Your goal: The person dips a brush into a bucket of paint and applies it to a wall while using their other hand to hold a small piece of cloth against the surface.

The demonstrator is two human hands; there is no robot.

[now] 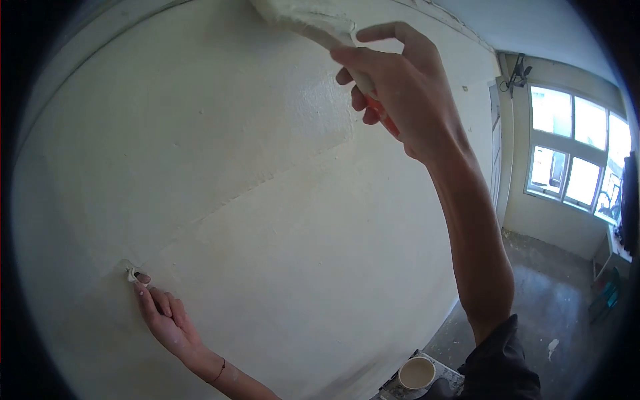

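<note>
The right hand was closed around the handle of a paintbrush, whose long axis ran up and to the left from the grip, red handle end poking out below the fingers and the paint-loaded bristles pressed to the wall just above and left of the knuckles. Well below and left of that grip, the left hand rested its fingertips on the wall, pinching nothing I could make out. Judging by the wet sheen beside the brush against the duller surface lower down, the upper patch looked coated, with the lower wall seemingly left to do.
</note>
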